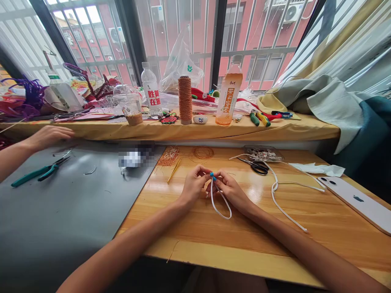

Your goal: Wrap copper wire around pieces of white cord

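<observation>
Above the wooden table (195,236), my left hand (195,183) and my right hand (229,185) meet, both pinching a white cord (220,213). The cord hangs below the fingers in a narrow loop. Blue shows at the fingertips where the two hands touch; it looks like painted nails. The cord's ends are hidden by my fingers. Beyond my left hand lie a thin yellow stick (174,171) and a bundle of orange threads (168,156). More white cord (276,191) lies loosely on the table to the right of my right hand.
Black-handled scissors (259,167) lie before a clear tray of small pieces (264,154). A phone (357,199) rests at the right. Teal pliers (42,173) lie on the grey mat (76,215), where another person's hand (50,136) reaches in. Bottles and a thread spool (185,99) line the ledge.
</observation>
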Demonstrator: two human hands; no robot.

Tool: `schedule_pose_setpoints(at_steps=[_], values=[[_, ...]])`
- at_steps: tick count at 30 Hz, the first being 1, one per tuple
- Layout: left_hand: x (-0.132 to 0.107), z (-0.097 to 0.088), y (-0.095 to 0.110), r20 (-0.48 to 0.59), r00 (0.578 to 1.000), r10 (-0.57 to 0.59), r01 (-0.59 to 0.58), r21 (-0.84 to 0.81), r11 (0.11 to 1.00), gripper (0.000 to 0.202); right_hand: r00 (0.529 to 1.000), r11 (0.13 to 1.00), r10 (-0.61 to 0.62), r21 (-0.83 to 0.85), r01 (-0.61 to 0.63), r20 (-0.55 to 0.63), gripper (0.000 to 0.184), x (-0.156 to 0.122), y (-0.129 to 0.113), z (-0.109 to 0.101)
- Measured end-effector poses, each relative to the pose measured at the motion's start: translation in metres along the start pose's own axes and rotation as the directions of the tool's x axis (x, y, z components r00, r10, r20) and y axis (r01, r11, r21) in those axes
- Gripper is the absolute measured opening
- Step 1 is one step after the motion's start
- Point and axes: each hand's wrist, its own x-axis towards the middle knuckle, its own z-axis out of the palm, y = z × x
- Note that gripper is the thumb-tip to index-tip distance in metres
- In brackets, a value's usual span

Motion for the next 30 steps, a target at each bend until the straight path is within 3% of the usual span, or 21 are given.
schedule_pose_setpoints(at_steps=[4, 9, 14, 19, 23, 26, 30], values=[[0.001, 0.001, 0.000, 0.005, 1.000, 0.003, -0.003, -0.045, 0.999, 0.028, 0.999, 0.999, -0.026, 0.029, 0.025, 0.038, 0.019, 0.001, 0.001, -0.001], [0.001, 0.000, -0.002, 0.032, 0.999, -0.041, 0.041, 0.013, 0.999, 0.022, 0.996, 0.997, -0.077, 0.004, 0.077, 0.033, 0.017, 0.002, 0.002, -0.003], [0.003, -0.002, -0.001, -0.022, 0.998, -0.054, 0.054, 0.016, 0.998, 0.019, 1.000, 0.998, 0.014, -0.062, -0.014, 0.004, 0.020, 0.003, 0.004, -0.001], [0.007, -0.007, 0.003, 0.001, 0.999, 0.032, -0.032, 0.174, 0.984, 0.020, 0.999, 0.940, -0.028, -0.340, 0.016, -0.030, 0.019, 0.003, 0.007, 0.000], [0.010, -0.013, 0.007, 0.053, 0.998, 0.039, -0.051, 0.245, 0.968, 0.022, 0.997, 0.967, 0.046, -0.254, -0.029, 0.062, 0.022, 0.007, 0.008, -0.006], [0.011, -0.015, 0.006, 0.074, 0.995, -0.062, 0.047, 0.189, 0.981, 0.025, 0.978, 0.981, 0.110, -0.181, -0.077, 0.177, 0.029, 0.011, 0.009, -0.015], [0.013, -0.016, 0.003, 0.161, 0.957, -0.242, 0.231, 0.085, 0.969, 0.027, 0.948, 0.980, 0.168, -0.148, -0.132, 0.271, 0.035, 0.015, 0.010, -0.025]])
